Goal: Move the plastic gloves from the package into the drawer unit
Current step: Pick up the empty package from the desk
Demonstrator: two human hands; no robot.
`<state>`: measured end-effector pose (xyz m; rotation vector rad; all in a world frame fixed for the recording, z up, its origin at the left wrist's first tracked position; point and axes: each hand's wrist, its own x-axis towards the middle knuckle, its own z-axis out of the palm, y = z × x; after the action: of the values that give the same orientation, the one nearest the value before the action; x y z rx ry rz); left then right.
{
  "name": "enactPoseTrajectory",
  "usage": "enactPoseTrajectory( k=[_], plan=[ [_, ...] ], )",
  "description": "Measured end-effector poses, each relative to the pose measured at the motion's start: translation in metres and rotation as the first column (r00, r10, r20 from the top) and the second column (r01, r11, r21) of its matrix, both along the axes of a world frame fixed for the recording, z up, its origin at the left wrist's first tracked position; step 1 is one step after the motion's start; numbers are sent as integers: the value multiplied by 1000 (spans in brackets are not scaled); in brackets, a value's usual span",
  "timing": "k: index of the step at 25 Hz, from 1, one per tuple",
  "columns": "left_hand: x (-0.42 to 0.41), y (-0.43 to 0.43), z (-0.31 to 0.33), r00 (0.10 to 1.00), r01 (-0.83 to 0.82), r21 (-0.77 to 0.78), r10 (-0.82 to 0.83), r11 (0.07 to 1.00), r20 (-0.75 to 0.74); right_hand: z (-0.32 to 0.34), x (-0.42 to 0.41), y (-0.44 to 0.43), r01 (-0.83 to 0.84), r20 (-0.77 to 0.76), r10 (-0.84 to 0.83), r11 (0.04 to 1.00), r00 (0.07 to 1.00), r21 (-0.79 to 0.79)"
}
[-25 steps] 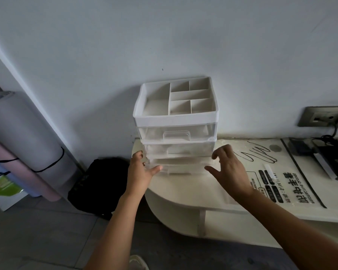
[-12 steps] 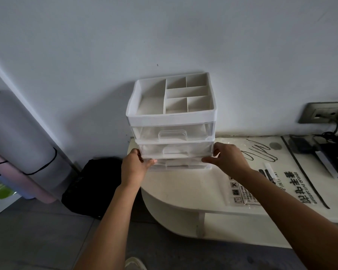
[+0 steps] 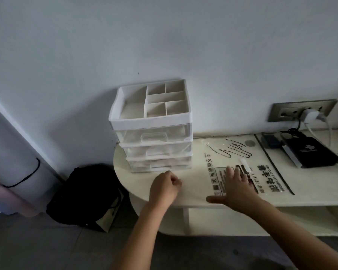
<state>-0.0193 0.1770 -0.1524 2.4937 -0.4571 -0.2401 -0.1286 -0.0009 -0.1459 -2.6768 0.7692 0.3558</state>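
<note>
A white drawer unit [image 3: 152, 129] with a divided top tray and three clear drawers stands at the left end of the cream table [image 3: 183, 190], against the wall. All its drawers look pushed in. The flat clear glove package [image 3: 240, 162] with black print lies on the table to its right. My left hand [image 3: 164, 187] is curled into a loose fist in front of the unit, apart from it and holding nothing. My right hand [image 3: 236, 189] is spread flat, fingers apart, over the near left part of the package.
A black device [image 3: 308, 152] with cables lies at the table's right end, below a wall socket [image 3: 300, 112] with a white plug. A black bag [image 3: 86, 193] sits on the floor left of the table. Rolled mats [image 3: 10, 158] lean in the left corner.
Both hands have let go of the drawer unit's sides. The left drew back into a fist. The right moved right onto the package.
</note>
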Motion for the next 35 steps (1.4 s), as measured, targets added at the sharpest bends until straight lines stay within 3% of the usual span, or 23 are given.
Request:
enactPoseTrajectory(
  k=[3,5,7,9,10,11,12,13,14,15,16,18,19,21,23,24,26,28,29,30,32,33,35],
  plan=[
    [-16,-34,-3,980,81,-192,-113,978,-163,-14,-17,10,23,138,-6,992,990,-127],
    [-23,-46,-4,911,-61,-380,-104,923,-398,-12,-18,9,-2,244,57,975,968,-220],
    [-34,-53,-1,826,-197,-476,-116,857,-551,-10,-19,5,5,259,69,961,963,-278],
    [-42,-56,5,712,-336,-529,-158,779,-684,-6,-20,-4,95,357,-51,990,933,-106],
    [-47,-57,8,618,-402,-541,-217,738,-755,0,-23,-6,129,432,-151,988,889,80],
    [-52,-57,10,525,-443,-556,-299,703,-796,5,-28,-8,117,507,-296,928,809,354],
    [-56,-57,11,451,-461,-582,-387,671,-804,14,-33,-7,24,511,-482,744,712,668],
    [-60,-57,12,398,-449,-615,-471,648,-787,25,-40,-5,-128,405,-625,439,667,889],
    [-64,-57,12,362,-405,-664,-556,629,-748,34,-48,-3,-246,253,-689,111,679,963],
    [-68,-58,13,334,-357,-723,-642,592,-690,42,-57,-2,-303,138,-692,-121,709,945],
    [-72,-59,17,323,-330,-773,-704,543,-632,47,-64,-2,-335,92,-685,-229,722,914],
    [-82,-60,34,341,-340,-838,-774,428,-534,53,-71,-2,-415,107,-702,-283,704,865],
    [-83,-61,44,383,-355,-858,-780,371,-495,55,-74,-1,-430,117,-718,-270,686,862],
    [-80,-56,68,566,-300,-906,-708,299,-421,56,-74,2,-415,138,-701,-242,700,877],
    [-73,-42,95,784,-127,-930,-539,345,-307,53,-71,-3,-390,218,-678,-111,702,914],
    [-69,-33,106,876,-11,-894,-427,447,-224,53,-71,-6,-401,308,-707,37,637,915],
    [-64,-13,131,967,178,-700,-253,691,-4,62,-73,-8,-395,605,-709,471,363,788],
    [-60,5,152,980,196,-499,-152,844,128,93,-79,3,-377,894,-438,815,99,441],
    [-57,15,162,981,190,-465,-154,865,115,111,-79,15,-376,982,-173,908,72,187],
    [-53,22,168,981,189,-478,-188,858,51,125,-74,29,-377,982,131,924,136,-71],
    [-51,33,174,930,191,-575,-333,796,-153,135,-60,55,-430,731,588,792,345,-434],
    [-50,39,173,886,189,-613,-402,767,-232,134,-52,65,-444,612,680,731,404,-518],
    [-49,53,171,771,194,-676,-537,711,-343,126,-38,80,-445,544,702,712,459,-544]
  ],
)
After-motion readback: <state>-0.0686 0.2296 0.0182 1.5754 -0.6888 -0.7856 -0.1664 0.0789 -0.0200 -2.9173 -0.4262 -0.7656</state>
